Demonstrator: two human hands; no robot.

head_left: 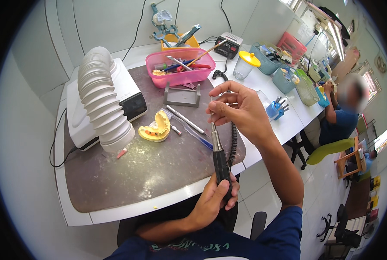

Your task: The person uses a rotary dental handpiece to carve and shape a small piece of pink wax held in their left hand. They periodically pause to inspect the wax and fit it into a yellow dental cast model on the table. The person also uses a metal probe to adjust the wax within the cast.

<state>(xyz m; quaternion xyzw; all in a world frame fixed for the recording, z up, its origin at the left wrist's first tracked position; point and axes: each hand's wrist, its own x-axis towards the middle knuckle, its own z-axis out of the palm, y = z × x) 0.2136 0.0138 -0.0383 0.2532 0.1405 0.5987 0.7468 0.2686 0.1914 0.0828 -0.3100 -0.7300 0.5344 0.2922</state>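
Observation:
My left hand (211, 200) is wrapped round the black grip of a dental handpiece (220, 161), which points up with its metal nose at the top. Above that nose, my right hand (241, 108) pinches a thin bur (211, 113) between thumb and fingers, in line with the handpiece's tip. Whether the bur sits inside the nose is too small to tell. A yellow dental cast (161, 125) with reddish patches lies on the brown mat, left of the handpiece. Beside it are a toothbrush (198, 135), a slim silver rod (185, 119) and a small metal piece (176, 130).
A white ribbed suction hose (100, 93) bends down at the left. A grey stand (182, 96) and a pink tub of tools (178, 77) stand behind the mat (115, 186). The control box (228, 44) and yellow-lidded jar (244, 67) are farther back. A co-worker (338, 112) sits at right.

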